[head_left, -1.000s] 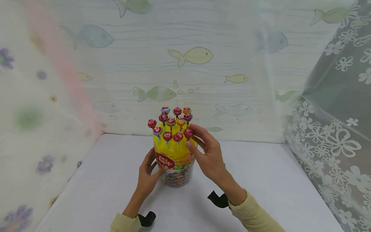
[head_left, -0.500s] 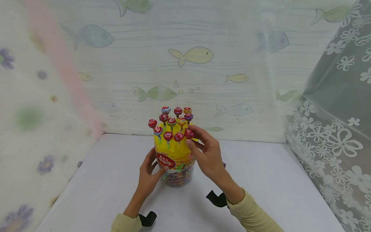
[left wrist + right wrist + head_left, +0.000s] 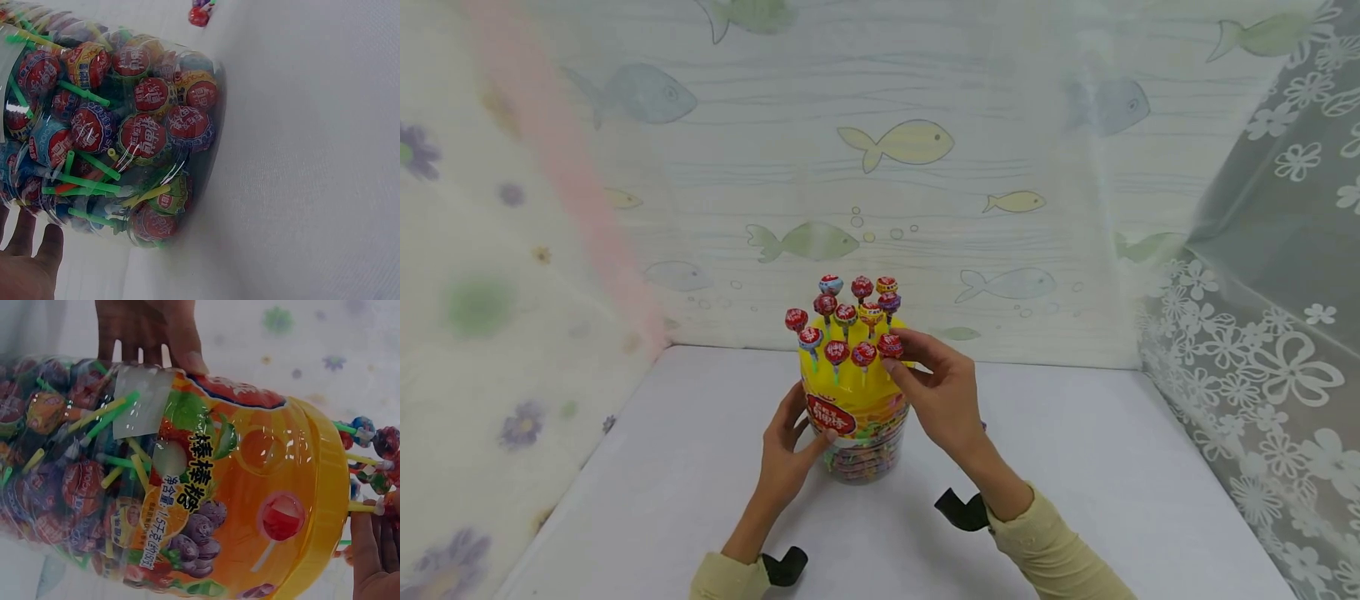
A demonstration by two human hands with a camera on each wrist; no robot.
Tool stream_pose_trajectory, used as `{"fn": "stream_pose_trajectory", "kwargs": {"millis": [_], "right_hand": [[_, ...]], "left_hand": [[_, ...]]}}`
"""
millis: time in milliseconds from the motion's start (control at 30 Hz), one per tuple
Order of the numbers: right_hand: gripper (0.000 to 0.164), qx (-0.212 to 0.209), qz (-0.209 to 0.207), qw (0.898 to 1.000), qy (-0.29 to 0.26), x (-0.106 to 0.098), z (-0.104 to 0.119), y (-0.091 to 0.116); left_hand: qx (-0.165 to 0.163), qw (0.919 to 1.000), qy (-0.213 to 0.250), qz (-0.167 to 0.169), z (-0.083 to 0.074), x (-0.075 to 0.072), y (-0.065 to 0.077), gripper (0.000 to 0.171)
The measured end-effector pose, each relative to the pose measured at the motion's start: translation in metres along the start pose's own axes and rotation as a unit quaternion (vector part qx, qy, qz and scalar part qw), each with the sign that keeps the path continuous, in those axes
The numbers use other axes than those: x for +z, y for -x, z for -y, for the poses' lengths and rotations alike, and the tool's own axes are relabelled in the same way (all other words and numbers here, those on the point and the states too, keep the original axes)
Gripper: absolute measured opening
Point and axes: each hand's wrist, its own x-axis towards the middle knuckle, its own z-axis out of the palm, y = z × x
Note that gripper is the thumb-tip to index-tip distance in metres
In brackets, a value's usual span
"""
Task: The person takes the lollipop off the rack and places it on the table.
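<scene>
A clear plastic jar (image 3: 863,421) of lollipops with a yellow lid (image 3: 329,481) stands upright on the white table. Several wrapped lollipops (image 3: 837,352) stick up in rows from the lid. My left hand (image 3: 786,458) holds the jar's left side, thumb toward the front and fingers around the side. At the lid's front right, my right hand (image 3: 947,396) pinches a red-wrapped lollipop (image 3: 890,346) between thumb and fingers. Its stick seems to stand in the lid, partly hidden by the thumb. Many more lollipops (image 3: 145,136) fill the jar's lower part.
A loose lollipop (image 3: 200,14) lies on the white table (image 3: 700,467) beyond the jar. Behind my right wrist a purple bit (image 3: 982,426) peeks out. A fish-patterned curtain (image 3: 895,208) closes off the back, with flowered sheets at both sides.
My right thumb has moved up to the front-right lollipop, and the fingers have closed in on it. The left hand and jar stay put. The purple bit has come into sight.
</scene>
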Motion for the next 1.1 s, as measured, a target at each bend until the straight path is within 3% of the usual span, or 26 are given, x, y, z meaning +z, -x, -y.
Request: {"fn": "stream_pose_trajectory", "kwargs": {"millis": [300,1100], "right_hand": [[0.029,0.028,-0.002,1.000,0.006,-0.0019,-0.0022,-0.0011],[0.029,-0.075,-0.054,0.995,-0.032,-0.0100,-0.0019,-0.0029]], "left_hand": [[0.004,1.0000,-0.005,0.005,-0.0006,-0.0012,-0.0012,0.080],[-0.006,1.0000,-0.001,-0.001,-0.0009,-0.0004,0.0018,0.080]]}}
